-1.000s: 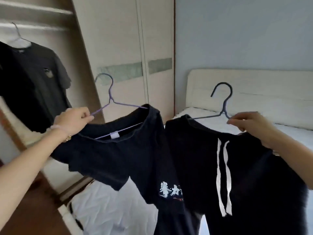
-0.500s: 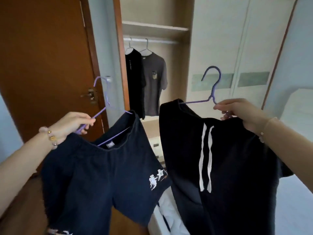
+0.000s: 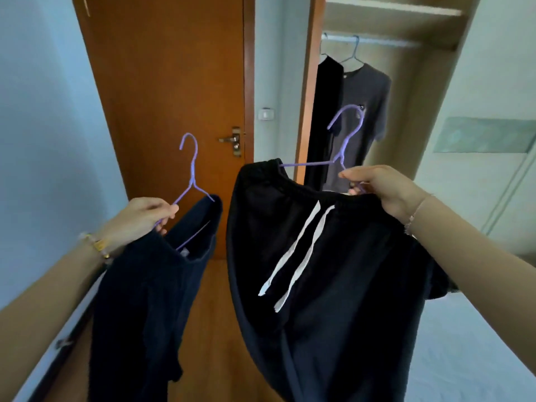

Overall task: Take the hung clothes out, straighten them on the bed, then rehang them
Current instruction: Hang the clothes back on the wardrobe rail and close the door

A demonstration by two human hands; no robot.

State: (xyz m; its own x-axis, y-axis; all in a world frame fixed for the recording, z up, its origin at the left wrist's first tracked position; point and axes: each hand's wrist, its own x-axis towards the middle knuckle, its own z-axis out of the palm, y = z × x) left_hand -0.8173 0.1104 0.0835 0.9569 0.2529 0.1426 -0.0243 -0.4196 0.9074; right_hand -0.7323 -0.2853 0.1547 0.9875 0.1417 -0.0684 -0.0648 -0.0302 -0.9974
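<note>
The person's left hand (image 3: pixel 139 221) is pinching one shoulder wire of the left hanger (image 3: pixel 190 169) between the thumb and curled fingers (image 3: pixel 165 211). The navy T-shirt (image 3: pixel 145 300) is hanging from it at a slant, low over the floor. Toward the middle, the black drawstring bottoms (image 3: pixel 333 285) are draping from the right hanger (image 3: pixel 343 146), their waistband bunching and the white drawstrings (image 3: pixel 295 250) dangling loose. The right hand (image 3: pixel 385 190) is gripping that hanger just below its neck, fingers (image 3: pixel 358 173) curling round the wire. Beyond it, in the open wardrobe, a black garment (image 3: pixel 326 117) and a grey T-shirt (image 3: pixel 367 105) are hanging on the rail (image 3: pixel 388 43), and the bed (image 3: pixel 470 343) is showing at the lower right. With both pieces on hangers and both hooks pointing up toward the wardrobe, this is probably the rehanging step. It is going best one garment at a time. The right hanger is nearer the opening, so it is the one to lift first, hooking onto bare rail right of the grey T-shirt. The left hand is better off moving up to the hanger's neck, since the off-centre pinch is likely letting the T-shirt slip down the wire.
</note>
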